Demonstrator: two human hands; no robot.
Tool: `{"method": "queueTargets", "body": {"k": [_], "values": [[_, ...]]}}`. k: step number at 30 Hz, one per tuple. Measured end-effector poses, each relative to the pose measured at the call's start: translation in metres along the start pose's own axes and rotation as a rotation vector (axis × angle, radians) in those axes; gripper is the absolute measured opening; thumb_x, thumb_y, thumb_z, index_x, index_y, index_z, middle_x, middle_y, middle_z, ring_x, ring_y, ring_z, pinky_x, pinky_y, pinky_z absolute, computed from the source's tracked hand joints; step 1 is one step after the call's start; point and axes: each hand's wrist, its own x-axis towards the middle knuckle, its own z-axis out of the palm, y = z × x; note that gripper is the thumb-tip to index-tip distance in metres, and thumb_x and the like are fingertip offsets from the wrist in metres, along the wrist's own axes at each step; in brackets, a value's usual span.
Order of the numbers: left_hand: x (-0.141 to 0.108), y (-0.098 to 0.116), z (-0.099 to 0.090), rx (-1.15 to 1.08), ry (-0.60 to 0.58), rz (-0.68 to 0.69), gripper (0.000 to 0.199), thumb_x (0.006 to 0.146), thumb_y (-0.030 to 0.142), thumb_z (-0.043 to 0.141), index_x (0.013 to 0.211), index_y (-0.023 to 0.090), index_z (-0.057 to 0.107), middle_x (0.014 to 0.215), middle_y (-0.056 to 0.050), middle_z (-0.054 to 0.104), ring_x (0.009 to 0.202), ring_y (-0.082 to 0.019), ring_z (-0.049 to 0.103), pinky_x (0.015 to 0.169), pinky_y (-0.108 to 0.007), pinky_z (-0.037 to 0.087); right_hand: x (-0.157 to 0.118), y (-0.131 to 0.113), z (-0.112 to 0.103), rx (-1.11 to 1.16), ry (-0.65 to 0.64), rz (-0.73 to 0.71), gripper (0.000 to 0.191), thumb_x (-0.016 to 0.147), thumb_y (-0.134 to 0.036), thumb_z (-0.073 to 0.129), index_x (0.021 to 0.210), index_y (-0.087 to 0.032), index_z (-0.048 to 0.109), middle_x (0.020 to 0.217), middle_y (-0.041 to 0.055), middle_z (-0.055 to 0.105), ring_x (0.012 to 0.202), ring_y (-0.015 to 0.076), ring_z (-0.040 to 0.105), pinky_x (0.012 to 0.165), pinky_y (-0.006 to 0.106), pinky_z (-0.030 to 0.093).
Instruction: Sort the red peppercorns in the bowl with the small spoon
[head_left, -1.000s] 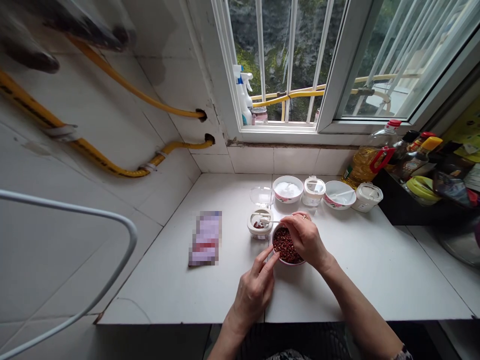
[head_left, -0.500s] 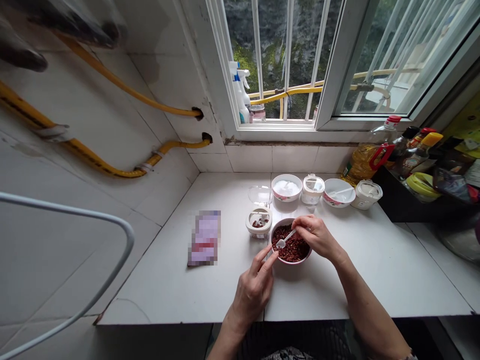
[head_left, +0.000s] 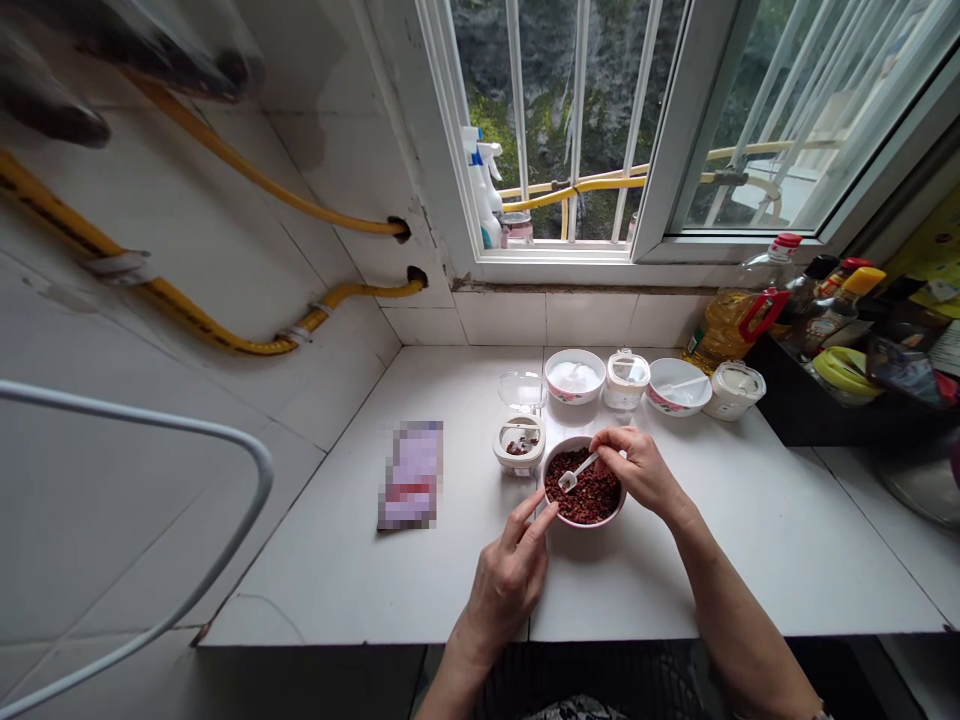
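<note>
A round bowl (head_left: pixel 584 522) full of small reddish-brown dried grains, which look like peppercorns, stands in front of me. My right hand (head_left: pixel 634 468) pinches the handle of a small white plastic spoon (head_left: pixel 568 481). The spoon's scoop is over the grains, with a few dark bits in it. At the bowl's near-left rim my left hand (head_left: pixel 514 560) has its fingertips on the edge, steadying it. Just left of the bowl sits a cream spice jar (head_left: pixel 517 462) with its clear lid (head_left: pixel 522 390) raised. Some dark grains show inside it.
Behind stand a bowl of white powder (head_left: pixel 574 400), a lidded jar (head_left: pixel 628 380), a bowl with a white spoon (head_left: pixel 679 402) and another jar (head_left: pixel 737 390). An oil bottle (head_left: pixel 724 315) and a dark condiment rack (head_left: pixel 802 415) are at right. A blurred purple packet (head_left: pixel 412 475) lies left.
The spoon has shifted slightly right and up over the bowl, and its scoop now shows a few dark bits. My left hand stays at the rim.
</note>
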Motion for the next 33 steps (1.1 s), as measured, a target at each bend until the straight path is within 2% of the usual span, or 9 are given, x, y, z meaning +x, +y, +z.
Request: {"method": "queueTargets", "body": {"k": [3,9,17,23,29,33], "values": [[-0.0002,0.0,0.0001,-0.006,0.002,0.001,0.058,0.093,0.0,0.044,0.146,0.022,0.043,0.139,-0.014,0.057,0.125,-0.021,0.061,0.092,-0.026,0.06,-0.0002,0.0022,0.0005,-0.027,-0.011,0.003,0.019,0.083,-0.017,0.05,0.073,-0.023,0.066,0.064,-0.0001,0.071,0.073,0.0202,0.064,0.086,0.036,0.046],[-0.0004,0.0005,-0.0006,-0.005,-0.007,-0.007,0.059,0.094,0.001,0.042,0.148,0.024,0.041,0.14,-0.013,0.057,0.125,-0.022,0.062,0.091,-0.028,0.06,-0.0005,0.0014,-0.0015,-0.007,-0.002,0.002,0.019,0.083,-0.016,0.051,0.073,-0.022,0.066,0.062,-0.0001,0.069,0.07,0.0199,0.064,0.082,0.036,0.047],[-0.0004,0.0005,-0.001,-0.01,-0.01,-0.008,0.058,0.094,0.001,0.042,0.148,0.024,0.041,0.14,-0.014,0.056,0.125,-0.022,0.062,0.092,-0.028,0.06,-0.0005,-0.0013,-0.0015,0.128,-0.021,0.065,0.017,0.082,-0.017,0.05,0.074,-0.021,0.065,0.058,-0.0014,0.066,0.058,0.0164,0.061,0.064,0.029,0.049],[0.0003,0.0007,-0.0011,-0.012,-0.01,-0.004,0.056,0.094,0.0,0.042,0.146,0.022,0.042,0.14,-0.014,0.056,0.127,-0.022,0.06,0.093,-0.028,0.06,0.001,0.0011,0.0003,0.009,0.014,0.06,0.018,0.081,-0.018,0.05,0.07,-0.022,0.064,0.058,-0.0007,0.067,0.063,0.0182,0.062,0.074,0.033,0.048],[0.0005,0.0014,-0.0013,-0.021,-0.005,-0.003,0.056,0.094,0.0,0.043,0.145,0.021,0.044,0.14,-0.014,0.056,0.127,-0.021,0.06,0.093,-0.027,0.059,0.0007,0.0026,0.0009,0.199,-0.004,0.188,0.013,0.077,-0.021,0.051,0.073,-0.02,0.064,0.057,-0.001,0.066,0.057,0.0165,0.061,0.061,0.029,0.048],[0.0004,0.0013,-0.001,-0.028,-0.007,-0.002,0.055,0.094,0.0,0.042,0.145,0.02,0.044,0.141,-0.015,0.055,0.127,-0.021,0.059,0.094,-0.026,0.059,0.0028,0.0059,0.0006,0.351,0.019,0.245,0.012,0.076,-0.027,0.056,0.075,-0.019,0.065,0.056,0.0002,0.066,0.055,0.0163,0.061,0.059,0.029,0.049]]}}
